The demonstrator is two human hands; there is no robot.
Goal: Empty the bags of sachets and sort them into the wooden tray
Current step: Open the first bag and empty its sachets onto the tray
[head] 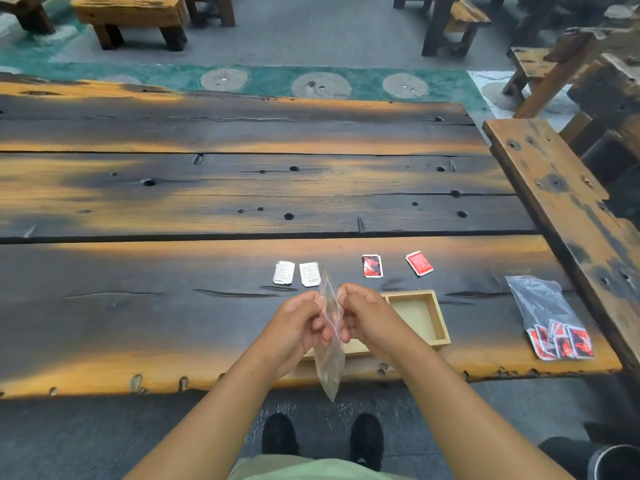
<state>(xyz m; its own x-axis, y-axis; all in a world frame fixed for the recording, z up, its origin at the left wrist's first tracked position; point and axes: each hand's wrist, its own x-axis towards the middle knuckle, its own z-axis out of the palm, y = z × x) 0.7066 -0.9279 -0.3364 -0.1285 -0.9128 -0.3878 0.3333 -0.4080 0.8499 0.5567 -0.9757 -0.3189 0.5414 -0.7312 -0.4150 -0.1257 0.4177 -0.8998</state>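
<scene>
Shoes [322, 438] at bottom of view, standing at the near edge of the plank table [173, 306].

Left hand [294, 327]: fingers closed, pinching one side of the small clear bag [330, 341] near its top. Right hand [367, 317]: fingers closed on the opposite side of the same bag. Bag hangs edge-on between the two hands, over the table edge and partly in front of the wooden tray [440, 323]. Judgement: I am pulling the mouth open. Contents of this bag cannot be made out; it looks pale inside, too blurred to say more.

Beyond my hands, left to right on the table: two white sachets [296, 273] side by side, lying just apart; then a gap; a red-and-black sachet [372, 266]; a red sachet [419, 262], tilted. All four lie loose on the wood, outside the tray.

Tray: the compartment I can see is bare. The left part is hidden behind my hands and wrist.

Far right, near the table corner: second clear bag [550, 317] lying flat, red sachets bunched in its near end.

Progress estimate: early. Nothing visibly sorted into the tray. Remaining: open and empty the held bag if anything is in it, empty the right-hand bag, move all sachets into the compartments by kind.
</scene>
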